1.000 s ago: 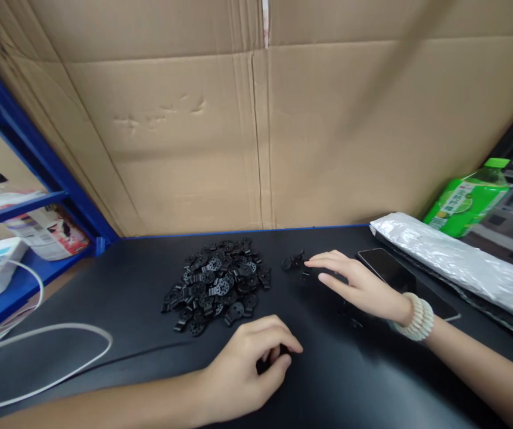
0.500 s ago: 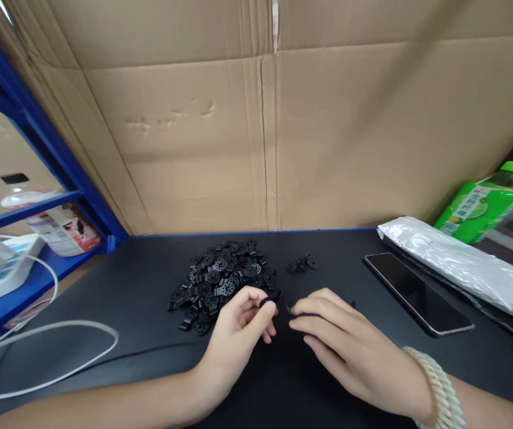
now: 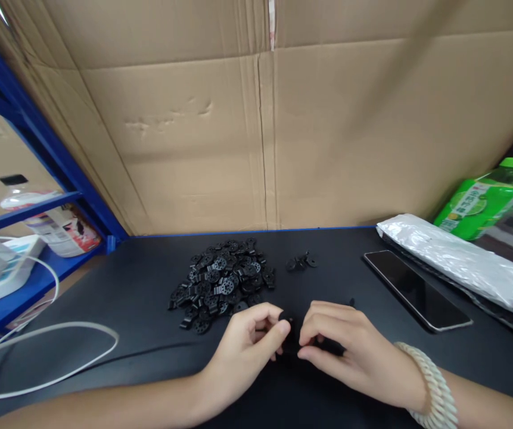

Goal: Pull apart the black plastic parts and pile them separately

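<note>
Just in front of the pile, my left hand [image 3: 251, 345] pinches a small black plastic part [image 3: 286, 317] between thumb and fingers. My right hand [image 3: 350, 345], with a pale braided band at the wrist, faces it with curled fingers drawn together close to that part. Whatever the right fingers hold is dark and hidden against the black tabletop. Behind the left hand lies a heap of black round plastic clips [image 3: 227, 280] with holes in their discs and ribbed tabs. A few similar dark pieces [image 3: 301, 261] lie apart, behind the right hand.
A smartphone [image 3: 417, 292] and a silvery plastic package [image 3: 457, 256] lie at the right, near a green bottle [image 3: 479, 199]. At the left are a white cable [image 3: 113, 339], a blue shelf frame [image 3: 66, 170] and another bottle [image 3: 64, 226]. Cardboard [image 3: 185, 149] stands behind the table.
Both hands have come lower and nearer to me, the left also shifting right. My right fingers have curled in from a straighter pose. The left still pinches the black part.
</note>
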`<state>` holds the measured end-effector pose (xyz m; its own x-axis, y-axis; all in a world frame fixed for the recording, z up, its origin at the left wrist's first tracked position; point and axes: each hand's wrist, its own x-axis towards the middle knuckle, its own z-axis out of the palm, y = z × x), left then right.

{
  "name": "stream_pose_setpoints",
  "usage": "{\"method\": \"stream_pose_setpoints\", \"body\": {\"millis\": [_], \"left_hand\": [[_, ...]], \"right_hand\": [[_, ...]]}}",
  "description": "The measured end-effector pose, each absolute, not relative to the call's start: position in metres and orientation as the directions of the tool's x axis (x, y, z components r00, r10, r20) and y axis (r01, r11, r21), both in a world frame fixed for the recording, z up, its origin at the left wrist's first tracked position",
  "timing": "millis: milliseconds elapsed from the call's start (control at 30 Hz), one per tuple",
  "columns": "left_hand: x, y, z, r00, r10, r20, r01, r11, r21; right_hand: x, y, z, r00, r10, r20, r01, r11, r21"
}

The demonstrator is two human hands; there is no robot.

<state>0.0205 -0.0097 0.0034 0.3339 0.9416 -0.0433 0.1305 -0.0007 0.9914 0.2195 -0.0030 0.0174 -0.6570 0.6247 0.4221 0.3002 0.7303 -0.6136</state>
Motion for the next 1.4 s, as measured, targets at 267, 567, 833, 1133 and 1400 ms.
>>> {"method": "stream_pose_setpoints", "body": {"millis": [267, 567, 833, 1133, 1400], "left_hand": [[0.016, -0.013, 0.005, 0.418, 0.907, 0.060, 0.193, -0.153, 0.969], [0.016, -0.017, 0.011, 0.426, 0.888, 0.172, 0.389, -0.352, 0.851], [0.016, -0.017, 0.010, 0.439, 0.886, 0.148, 0.358, -0.324, 0.876], [0.018, -0.012, 0.002, 0.412, 0.910, 0.044, 0.292, -0.177, 0.940], [0.017, -0.009, -0.001, 0.402, 0.915, 0.017, 0.295, -0.147, 0.944]], "right_hand": [[0.216, -0.004, 0.018, -0.545, 0.771, 0.330, 0.372, 0.575, -0.729], [0.212, -0.001, 0.020, -0.586, 0.790, 0.179, 0.362, 0.454, -0.814], [0.211, -0.002, 0.015, -0.589, 0.791, 0.166, 0.306, 0.407, -0.860], [0.210, 0.003, 0.011, -0.559, 0.813, 0.162, 0.345, 0.406, -0.846], [0.207, 0.005, 0.007, -0.541, 0.828, 0.150, 0.348, 0.383, -0.856]]}}
